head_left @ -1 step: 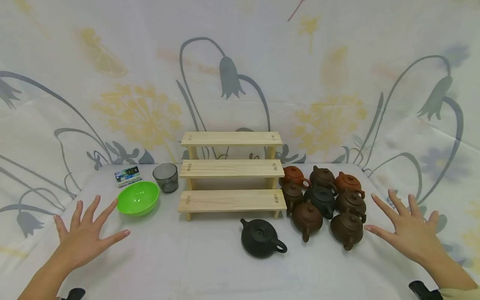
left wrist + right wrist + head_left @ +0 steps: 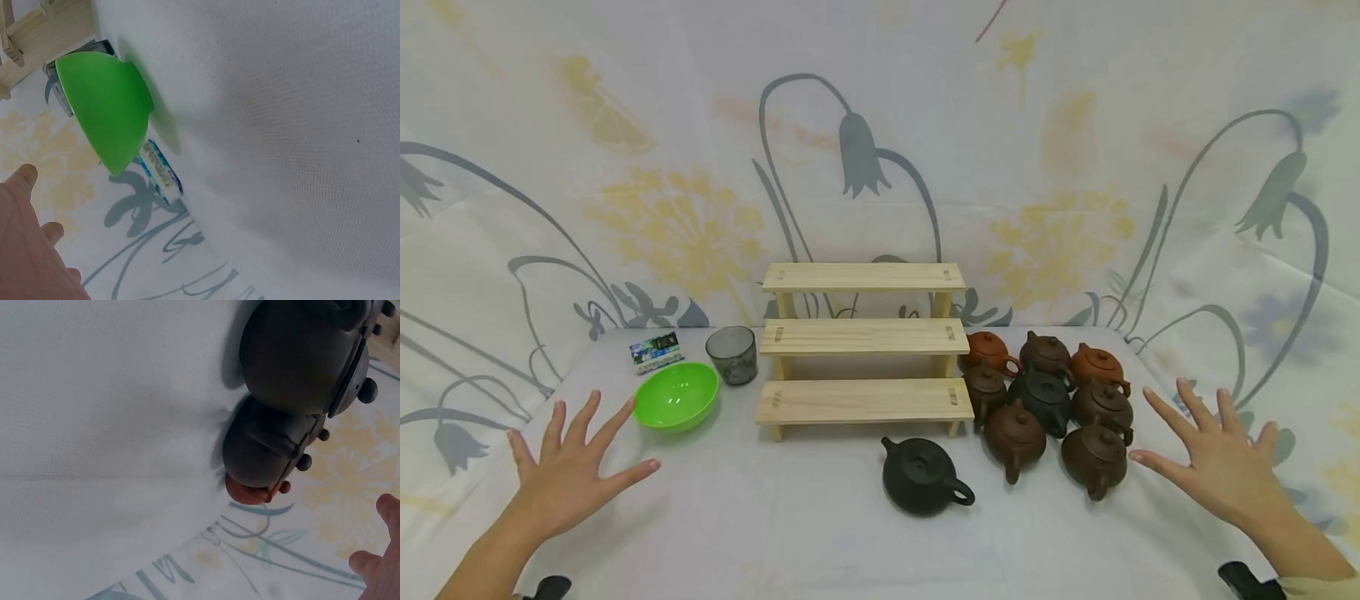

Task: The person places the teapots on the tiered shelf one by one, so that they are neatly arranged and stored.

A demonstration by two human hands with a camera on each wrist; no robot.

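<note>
My left hand is held with fingers spread and holds nothing; the bright green bowl is nearest to it. My right hand, also spread and holding nothing, is beside a group of small teapots. Closest to it is a dark brown teapot. The group also has a reddish teapot, a black teapot and several brown ones. Apart from them, a black teapot sits in front of a three-step wooden stand, its handle pointing right. In the left wrist view the bowl appears side-on.
A grey glass cup stands between the bowl and the stand. Behind the bowl lies a small packet with a blue and green print. A white cloth covers the table, and a flower-patterned cloth hangs at the back.
</note>
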